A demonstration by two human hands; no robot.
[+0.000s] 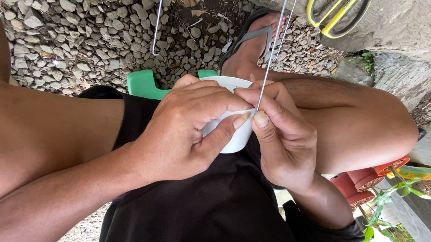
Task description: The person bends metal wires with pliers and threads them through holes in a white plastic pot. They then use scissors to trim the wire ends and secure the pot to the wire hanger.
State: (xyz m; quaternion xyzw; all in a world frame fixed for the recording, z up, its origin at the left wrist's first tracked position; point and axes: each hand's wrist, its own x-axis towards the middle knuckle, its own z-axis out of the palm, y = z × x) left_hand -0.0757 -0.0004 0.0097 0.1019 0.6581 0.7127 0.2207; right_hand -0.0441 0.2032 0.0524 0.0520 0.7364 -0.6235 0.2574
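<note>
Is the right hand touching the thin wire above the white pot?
Touching. The head view shows the right hand pinching the thin wire between its fingertips at the white pot rim.

The little white pot (228, 125) looks like smooth plastic, slightly matt, no shine to speak of. The wire (271, 51) running up from it is thin bare metal, silvery with a dull gleam, and there's another hooked piece (159, 12) of the same stuff over the gravel. The shorts (216, 207) are plain black cloth, soft and matt. The ground is rough grey gravel (75, 18) with some dirt and wood chips mixed in. The scissors (339, 8) have glossy yellow plastic handles (dark edging, looks rubbery) and lie on a rough, pitted stone slab (421, 25). The green seat (144, 83) is smooth plastic too, and the stacked pots (365, 181) look like reddish matt plastic.
</note>
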